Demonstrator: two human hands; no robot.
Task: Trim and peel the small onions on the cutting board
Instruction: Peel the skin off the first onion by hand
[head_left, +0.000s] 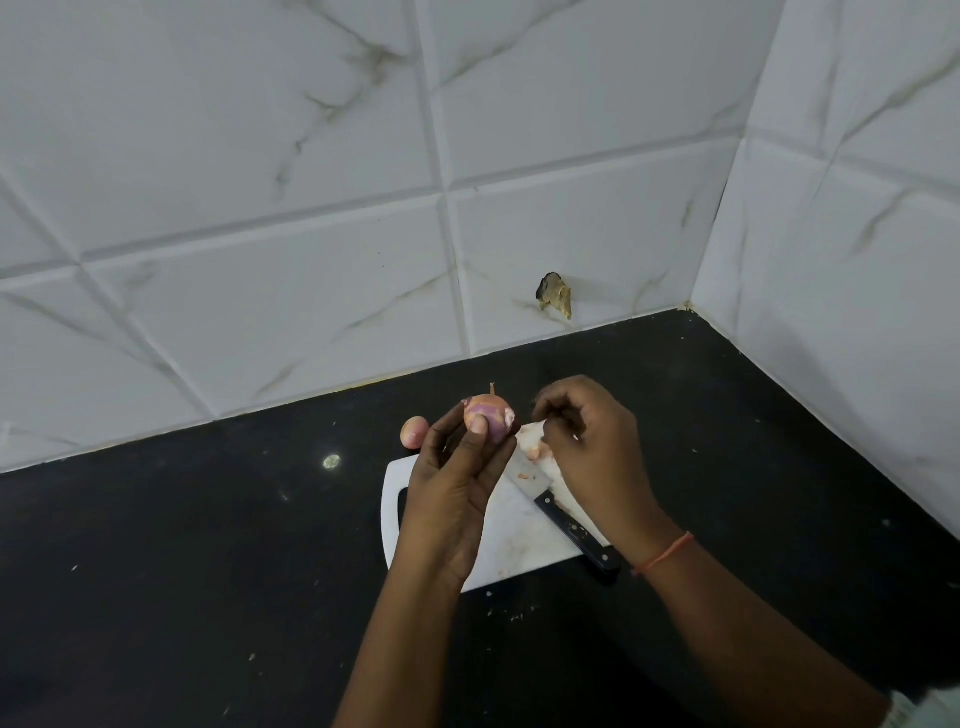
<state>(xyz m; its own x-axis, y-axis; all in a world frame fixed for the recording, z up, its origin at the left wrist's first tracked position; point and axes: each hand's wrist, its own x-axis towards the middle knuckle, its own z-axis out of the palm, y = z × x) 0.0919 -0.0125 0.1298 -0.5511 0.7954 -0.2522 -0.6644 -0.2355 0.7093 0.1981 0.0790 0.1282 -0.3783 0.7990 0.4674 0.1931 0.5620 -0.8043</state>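
I am leaving the knife (566, 525) lying on the board (511, 540) (peeling needs fingers). My left hand (457, 493) is gripping the onion (491, 418) above it, while my right hand's (592, 447) fingertips are pinching, seemingly on skin; another onion (414, 431) is waiting beyond.

black counter (208, 545), white cutting board (519, 556) on it, small onion (414, 431) beside board

A black counter (208, 571) meets white marbled wall tiles (260, 182), one chipped.
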